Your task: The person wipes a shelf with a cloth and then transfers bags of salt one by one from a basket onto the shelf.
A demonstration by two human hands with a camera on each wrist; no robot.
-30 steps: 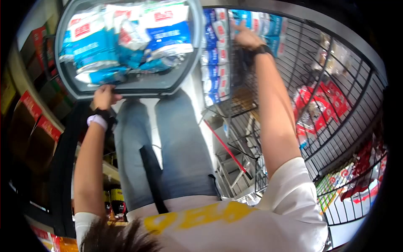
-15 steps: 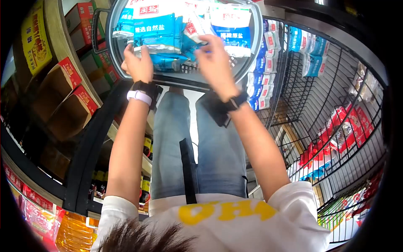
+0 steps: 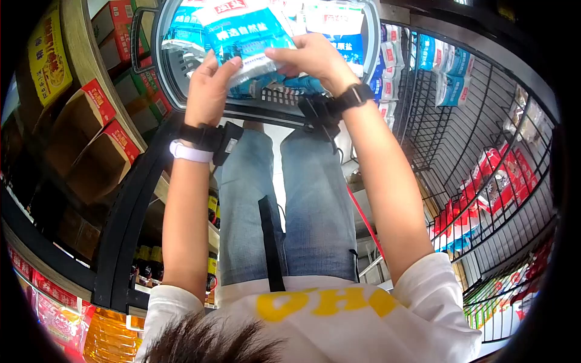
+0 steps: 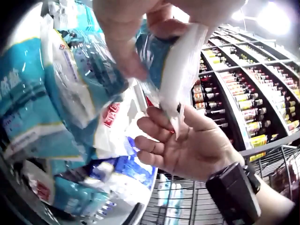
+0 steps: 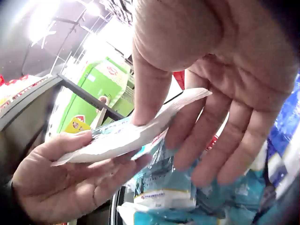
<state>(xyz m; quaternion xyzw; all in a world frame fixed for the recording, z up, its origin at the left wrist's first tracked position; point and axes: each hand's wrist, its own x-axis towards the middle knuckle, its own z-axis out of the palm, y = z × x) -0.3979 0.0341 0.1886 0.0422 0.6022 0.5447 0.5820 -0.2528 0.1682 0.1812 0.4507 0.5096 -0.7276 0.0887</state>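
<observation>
"Head view, please: where is the bag?"

"A glossy blue-and-white plastic bag with red lettering [image 3: 247,37] is tilted above the grey plastic basket with rounded ends [image 3: 374,48], its lower edge toward the person."

"And who has it?"

"Both hands. The left hand [image 3: 204,91] pinches one lower corner, thumb on the upper face and fingers beneath. The right hand [image 3: 321,60] grips the other side, thumb pressed on top."

"What about the right fingers?"

"Its index finger lies under the bag edge; the others are slightly spread and bent below, as the right wrist view shows."

"Are the left fingers together?"

"I can't tell for every one; the bag hides part of them."

"What else is about?"

"More blue-and-white plastic bags [image 3: 184,31] lie in the basket beneath. Beside it, on the person's right, is a black wire rack [image 3: 423,121] with similar small packets [image 3: 452,91]."
</observation>
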